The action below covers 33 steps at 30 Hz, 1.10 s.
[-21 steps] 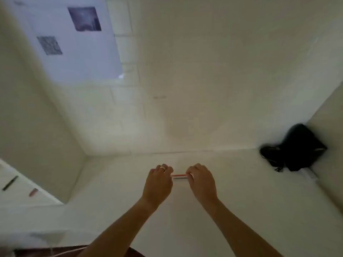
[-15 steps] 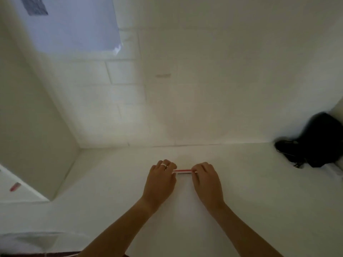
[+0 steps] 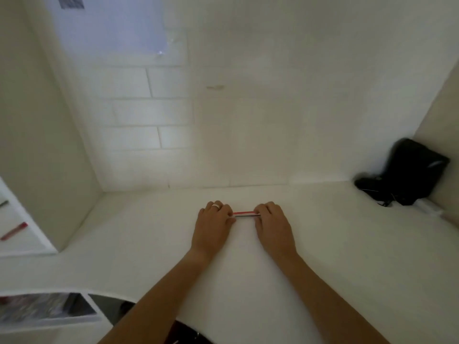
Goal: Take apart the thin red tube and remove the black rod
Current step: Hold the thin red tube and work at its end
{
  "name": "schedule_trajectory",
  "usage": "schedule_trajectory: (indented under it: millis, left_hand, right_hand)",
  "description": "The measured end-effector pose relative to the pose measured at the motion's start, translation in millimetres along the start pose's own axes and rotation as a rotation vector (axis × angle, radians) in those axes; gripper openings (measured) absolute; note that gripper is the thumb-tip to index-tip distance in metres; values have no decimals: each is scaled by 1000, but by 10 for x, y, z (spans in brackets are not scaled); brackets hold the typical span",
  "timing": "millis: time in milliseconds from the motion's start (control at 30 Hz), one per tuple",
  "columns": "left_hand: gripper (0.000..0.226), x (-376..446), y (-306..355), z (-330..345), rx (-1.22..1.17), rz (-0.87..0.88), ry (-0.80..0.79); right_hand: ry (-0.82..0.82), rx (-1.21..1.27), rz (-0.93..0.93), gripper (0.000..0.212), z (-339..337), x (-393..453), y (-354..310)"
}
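A thin red tube (image 3: 244,213) is stretched level between my two hands, low over the white table (image 3: 323,244). A dark thin line runs just under the red one; whether it is the black rod or the tube's shadow I cannot tell. My left hand (image 3: 214,222), with a ring on one finger, pinches the tube's left end. My right hand (image 3: 272,222) pinches its right end. Both ends are hidden inside my fingers.
A black bag (image 3: 407,172) with cords sits in the far right corner. On the left, a white shelf (image 3: 29,247) holds a red pen (image 3: 13,230). A white tiled wall (image 3: 223,108) rises behind the table. A white bin (image 3: 49,311) stands at the lower left.
My hands have drifted slightly apart, so a longer stretch of the tube shows between them. The camera has tilted down, shifting the wall and black bag upward in view.
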<state>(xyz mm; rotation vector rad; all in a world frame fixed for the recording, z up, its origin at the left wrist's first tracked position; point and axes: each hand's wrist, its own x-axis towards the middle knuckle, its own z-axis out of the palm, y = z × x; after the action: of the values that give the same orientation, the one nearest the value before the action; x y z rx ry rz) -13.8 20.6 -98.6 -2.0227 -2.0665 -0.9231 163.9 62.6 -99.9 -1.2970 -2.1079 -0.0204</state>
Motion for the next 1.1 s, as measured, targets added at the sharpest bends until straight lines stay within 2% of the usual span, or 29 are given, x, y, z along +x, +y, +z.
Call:
schedule_trajectory:
  millis: [333,500,767,800,867,967,1100]
  left_hand:
    - [5,-25,51,-88,-63,-36,10]
    - [12,-18,1,-51,-73,-38,23]
    - [18,3,-118,-30,-404,-153,53]
    - [18,4,-123,-24,-384,-145,57]
    - [24,1,-101,-4,-148,-77,91]
    - [29,-22,-2,75,174,126,127]
    - [27,-31,52,96,171,287,108]
  right_hand:
    - [-5,10,0,9,-126,-25,-39]
    - [18,11,1,5,-121,-41,-18]
    - [73,47,16,5,-74,-28,55]
    - [79,46,4,4,-66,-26,60]
    - [85,62,-16,3,-73,-30,49]
    - [51,88,-54,5,-77,-42,43]
    - [-3,182,-161,8,-85,-44,23]
